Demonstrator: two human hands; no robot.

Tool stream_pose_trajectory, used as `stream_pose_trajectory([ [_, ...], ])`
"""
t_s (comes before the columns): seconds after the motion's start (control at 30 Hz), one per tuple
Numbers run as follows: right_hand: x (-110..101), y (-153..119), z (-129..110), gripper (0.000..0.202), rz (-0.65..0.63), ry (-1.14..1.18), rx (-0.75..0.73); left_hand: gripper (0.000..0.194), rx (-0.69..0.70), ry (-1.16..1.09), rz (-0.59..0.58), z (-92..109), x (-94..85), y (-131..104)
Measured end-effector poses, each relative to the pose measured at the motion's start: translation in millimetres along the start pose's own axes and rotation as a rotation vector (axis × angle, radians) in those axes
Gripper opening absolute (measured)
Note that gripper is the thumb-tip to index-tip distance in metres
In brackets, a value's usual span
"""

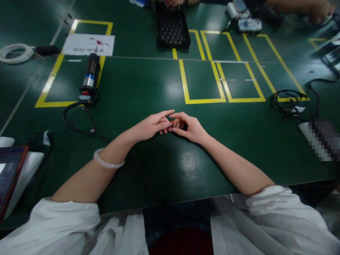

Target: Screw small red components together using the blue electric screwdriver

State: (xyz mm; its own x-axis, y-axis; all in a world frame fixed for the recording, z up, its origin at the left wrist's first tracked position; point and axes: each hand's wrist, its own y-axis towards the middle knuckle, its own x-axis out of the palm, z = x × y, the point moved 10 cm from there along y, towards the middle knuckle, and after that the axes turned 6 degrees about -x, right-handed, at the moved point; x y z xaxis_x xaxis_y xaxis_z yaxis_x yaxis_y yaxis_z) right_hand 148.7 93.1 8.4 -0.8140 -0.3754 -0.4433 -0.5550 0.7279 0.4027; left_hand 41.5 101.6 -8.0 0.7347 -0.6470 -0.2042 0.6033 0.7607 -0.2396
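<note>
Near the middle of the green table (132, 85), my two hands meet at the fingertips. Between them shows a tiny orange-red piece (172, 123), too small to make out further. My left hand (156, 124) has its thumb and curled fingers closed at this piece, with the index finger stretched out above. From the other side, the thumb and fingers of my right hand (189, 127) curve round to the same spot. A cylindrical device (90, 78) with a silver and blue middle and a black cable lies to the left of my hands.
A black tray (172, 30) with small parts stands at the back, another person's hand behind it. A labelled white sheet (89, 45) and a white cable coil (16, 54) lie back left. At right is a black cable coil (288, 102); a tablet (12, 173) is at left.
</note>
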Motion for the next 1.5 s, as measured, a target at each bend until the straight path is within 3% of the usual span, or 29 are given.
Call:
stream_pose_trajectory([
  [0.13,2,1,-1,0.015,-0.029,0.012,0.011,0.069,-0.009,-0.054,-0.021,-1,9.4,-1],
  [0.3,-4,0,5,0.016,0.024,0.034,0.046,0.063,-0.041,-0.122,0.019,-4,5.1,0],
  [0.43,-7,-1,9,0.016,0.067,0.029,0.061,0.037,-0.076,-0.134,0.056,-8,1.5,3],
  [0.67,-8,-1,7,0.019,0.079,0.004,0.052,0.029,-0.041,-0.064,0.076,-5,1.5,2],
  [1.13,-10,0,1,0.013,0.089,-0.016,-0.019,0.034,-0.103,-0.153,0.123,-13,-3.4,2],
  [1.37,-13,0,11,0.016,0.110,0.001,0.074,0.036,-0.065,-0.191,0.162,-13,-7.1,1],
  [1.5,-13,0,10,0.019,0.106,-0.002,0.057,0.037,-0.038,-0.208,0.170,-11,-7.8,1],
])
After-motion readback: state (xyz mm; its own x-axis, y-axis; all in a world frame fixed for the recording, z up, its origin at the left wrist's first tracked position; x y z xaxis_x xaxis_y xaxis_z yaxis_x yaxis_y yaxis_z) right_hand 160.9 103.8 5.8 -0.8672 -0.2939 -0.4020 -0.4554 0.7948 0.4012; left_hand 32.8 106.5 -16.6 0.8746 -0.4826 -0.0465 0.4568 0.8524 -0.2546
